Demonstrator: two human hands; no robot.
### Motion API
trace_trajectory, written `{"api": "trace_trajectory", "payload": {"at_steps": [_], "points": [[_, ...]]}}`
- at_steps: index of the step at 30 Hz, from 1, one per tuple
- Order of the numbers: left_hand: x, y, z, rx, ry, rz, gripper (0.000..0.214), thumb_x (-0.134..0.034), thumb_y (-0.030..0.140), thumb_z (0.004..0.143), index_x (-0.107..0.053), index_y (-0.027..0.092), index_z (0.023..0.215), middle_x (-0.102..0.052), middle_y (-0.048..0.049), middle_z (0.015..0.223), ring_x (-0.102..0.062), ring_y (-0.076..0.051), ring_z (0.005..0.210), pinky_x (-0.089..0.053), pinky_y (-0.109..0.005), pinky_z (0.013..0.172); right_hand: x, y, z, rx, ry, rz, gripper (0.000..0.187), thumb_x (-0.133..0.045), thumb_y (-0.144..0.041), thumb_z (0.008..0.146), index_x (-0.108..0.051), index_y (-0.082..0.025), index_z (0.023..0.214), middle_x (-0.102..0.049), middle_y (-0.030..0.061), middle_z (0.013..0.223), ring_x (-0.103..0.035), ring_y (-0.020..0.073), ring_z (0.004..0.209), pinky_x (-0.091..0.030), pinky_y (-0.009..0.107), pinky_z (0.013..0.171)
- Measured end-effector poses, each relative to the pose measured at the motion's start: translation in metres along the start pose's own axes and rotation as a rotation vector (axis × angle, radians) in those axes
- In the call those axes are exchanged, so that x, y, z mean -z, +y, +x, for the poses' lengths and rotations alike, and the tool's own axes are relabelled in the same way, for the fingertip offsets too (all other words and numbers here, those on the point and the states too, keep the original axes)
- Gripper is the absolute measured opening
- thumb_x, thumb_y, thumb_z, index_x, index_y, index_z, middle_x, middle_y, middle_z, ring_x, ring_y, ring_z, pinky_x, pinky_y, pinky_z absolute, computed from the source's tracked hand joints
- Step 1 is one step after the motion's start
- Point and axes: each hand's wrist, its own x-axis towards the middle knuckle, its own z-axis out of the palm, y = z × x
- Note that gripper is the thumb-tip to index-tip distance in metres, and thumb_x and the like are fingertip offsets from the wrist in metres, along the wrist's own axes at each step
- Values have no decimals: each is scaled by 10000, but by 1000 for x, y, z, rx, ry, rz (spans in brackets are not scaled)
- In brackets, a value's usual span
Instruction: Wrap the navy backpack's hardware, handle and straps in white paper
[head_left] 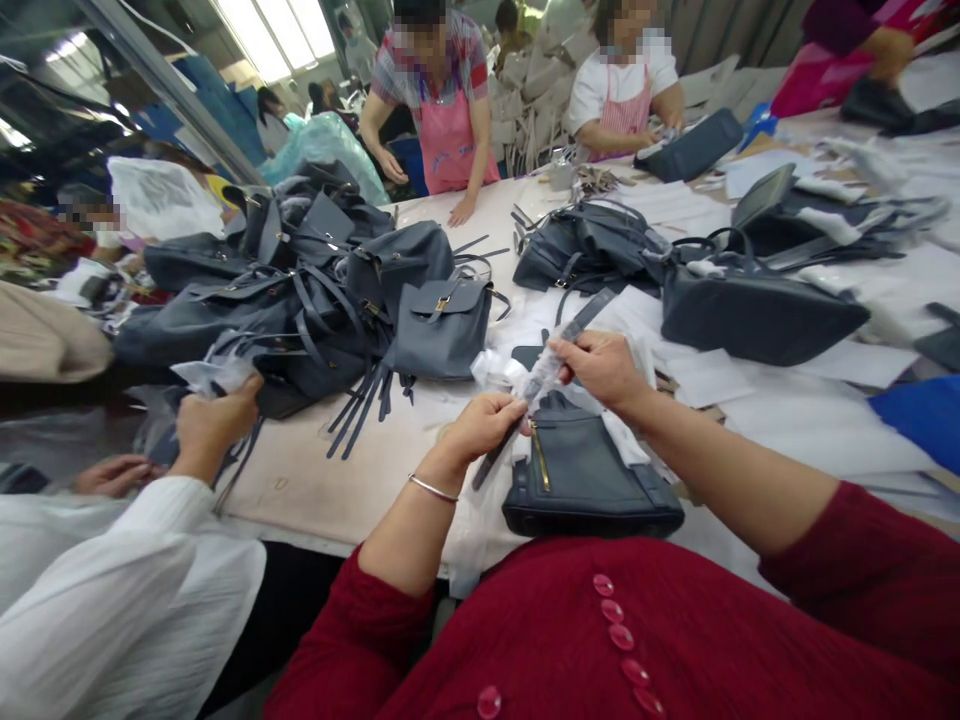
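A dark strap point(586, 316), partly wrapped in thin white material, runs slantwise between my two hands. My left hand point(484, 425), with a bangle at the wrist, pinches its lower part. Higher up and to the right, my right hand point(600, 368) is closed on the same strap and its wrapping point(541, 380). Just below my hands a dark blue-grey bag point(592, 480) with a gold zipper rests on the table close to my body. White wrapping also covers parts of the bag's top.
Dark bags point(300, 290) are heaped at the left, with a small flap bag point(442, 325) at their edge. More bags point(757, 310) lie at the right among white paper sheets point(795, 420). A co-worker in white sleeves point(142, 560) handles wrapping at my left; others stand across the table point(300, 460).
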Motion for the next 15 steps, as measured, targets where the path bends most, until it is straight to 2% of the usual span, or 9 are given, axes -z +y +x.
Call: {"api": "trace_trajectory", "payload": {"at_steps": [3, 5, 6, 7, 9, 11, 13, 15], "points": [[-5, 2, 6, 4, 92, -50, 419, -582, 527, 851, -665, 145, 701, -675, -37, 655, -541, -115, 549, -394, -227, 546, -10, 4, -5, -65, -115, 67, 450, -649, -531, 815, -605, -169, 552, -614, 31, 464, -572, 151, 427, -458, 261, 469], [-5, 3, 6, 28, 135, -132, 395, -590, 526, 844, -617, 158, 704, -624, -8, 623, -529, -103, 525, -411, -224, 540, -9, 10, -6, -72, -133, 91, 408, -610, -513, 843, -645, -157, 648, -650, 51, 531, -596, 168, 458, -494, 282, 479], [-5, 3, 4, 43, 162, -170, 390, -588, 529, 844, -592, 164, 707, -594, 8, 610, -513, -94, 504, -411, -220, 526, -7, 13, -7, -28, -98, 65, 364, -599, -483, 854, -682, -144, 752, -694, 77, 629, -627, 188, 513, -525, 305, 511], [-4, 3, 2, 62, 193, -197, 390, -585, 535, 843, -569, 169, 710, -562, 23, 596, -485, -83, 475, -394, -214, 496, -4, 15, -9, 62, -43, 11, 328, -597, -441, 861, -704, -132, 891, -733, 114, 778, -667, 218, 615, -558, 340, 575], [-3, 4, -3, 91, 240, -199, 396, -575, 546, 847, -548, 174, 714, -519, 40, 571, -417, -68, 427, -330, -204, 438, -2, 17, -18, 369, 35, -151, 373, -597, -338, 870, -662, -135, 1176, -700, 176, 1139, -685, 288, 927, -576, 424, 789], [-4, 10, -7, 70, 273, -149, 378, -568, 536, 856, -579, 173, 752, -509, 39, 557, -398, -71, 423, -305, -207, 426, -9, 16, -27, 717, -32, -313, 434, -547, -237, 903, -583, -166, 1330, -593, 163, 1361, -589, 306, 1179, -500, 458, 983], [-5, 21, -10, 3, 323, -86, 330, -585, 493, 862, -641, 169, 887, -517, 34, 558, -422, -85, 449, -329, -214, 442, -22, 12, -25, 956, -178, -434, 414, -458, -173, 946, -578, -175, 1342, -604, 141, 1359, -567, 280, 1208, -459, 442, 1036], [-1, 38, -17, -68, 399, -66, 380, -599, 445, 867, -634, 167, 1124, -506, 42, 564, -426, -88, 457, -335, -211, 441, -30, 9, -3, 1026, -228, -516, 395, -412, -148, 962, -608, -164, 1304, -661, 135, 1268, -603, 256, 1115, -468, 416, 1007]]}}
